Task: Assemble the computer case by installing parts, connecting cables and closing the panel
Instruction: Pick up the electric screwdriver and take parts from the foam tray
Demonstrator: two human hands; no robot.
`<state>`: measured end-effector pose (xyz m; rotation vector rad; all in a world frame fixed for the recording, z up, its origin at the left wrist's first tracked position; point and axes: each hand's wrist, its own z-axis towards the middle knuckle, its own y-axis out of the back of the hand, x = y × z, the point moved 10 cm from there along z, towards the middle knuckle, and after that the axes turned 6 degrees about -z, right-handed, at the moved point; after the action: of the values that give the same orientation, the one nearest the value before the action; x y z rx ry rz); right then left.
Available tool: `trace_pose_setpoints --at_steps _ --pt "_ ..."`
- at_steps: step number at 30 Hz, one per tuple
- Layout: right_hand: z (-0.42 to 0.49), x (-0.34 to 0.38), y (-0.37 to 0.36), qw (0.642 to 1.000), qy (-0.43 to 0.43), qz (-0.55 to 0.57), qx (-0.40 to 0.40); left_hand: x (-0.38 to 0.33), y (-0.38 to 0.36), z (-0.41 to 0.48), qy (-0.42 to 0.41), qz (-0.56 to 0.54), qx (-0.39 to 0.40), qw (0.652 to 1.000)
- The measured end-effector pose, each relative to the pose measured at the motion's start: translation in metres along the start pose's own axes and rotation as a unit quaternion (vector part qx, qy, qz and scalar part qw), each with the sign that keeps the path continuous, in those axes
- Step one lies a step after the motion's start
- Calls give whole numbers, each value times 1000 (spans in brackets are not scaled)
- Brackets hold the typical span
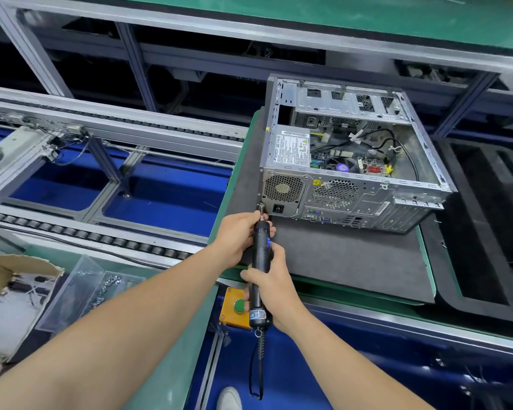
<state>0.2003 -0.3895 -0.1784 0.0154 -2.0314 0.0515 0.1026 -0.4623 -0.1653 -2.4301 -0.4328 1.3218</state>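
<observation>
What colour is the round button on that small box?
Green button on an orange box; head view.

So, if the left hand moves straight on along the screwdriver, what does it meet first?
The left hand would probably meet the computer case first, at its rear corner where the screwdriver tip sits.

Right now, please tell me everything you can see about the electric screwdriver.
The electric screwdriver is a slim, dark tool, seemingly plastic, with a label near its rear end and a black cable hanging from it. Its metal bit meets the rear corner of the computer case. The left hand holds its front end; the right hand grips its body.
</observation>
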Motion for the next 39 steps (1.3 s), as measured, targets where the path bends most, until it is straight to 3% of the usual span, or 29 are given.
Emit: trace_pose_setpoints --at_steps 19,27,33,39 --pt "-2 4 2 993 9 -90 -70 3 1 0 11 -9 8 1000" --pt "-1 2 1 995 -12 -78 -68 3 -2 -4 18 -21 12 1000" --pt "-4 15 5 982 22 -164 -90 2 -4 -6 21 -29 12 999" --pt "-2 12 -1 990 2 -132 -59 2 -5 -6 12 -25 29 999"
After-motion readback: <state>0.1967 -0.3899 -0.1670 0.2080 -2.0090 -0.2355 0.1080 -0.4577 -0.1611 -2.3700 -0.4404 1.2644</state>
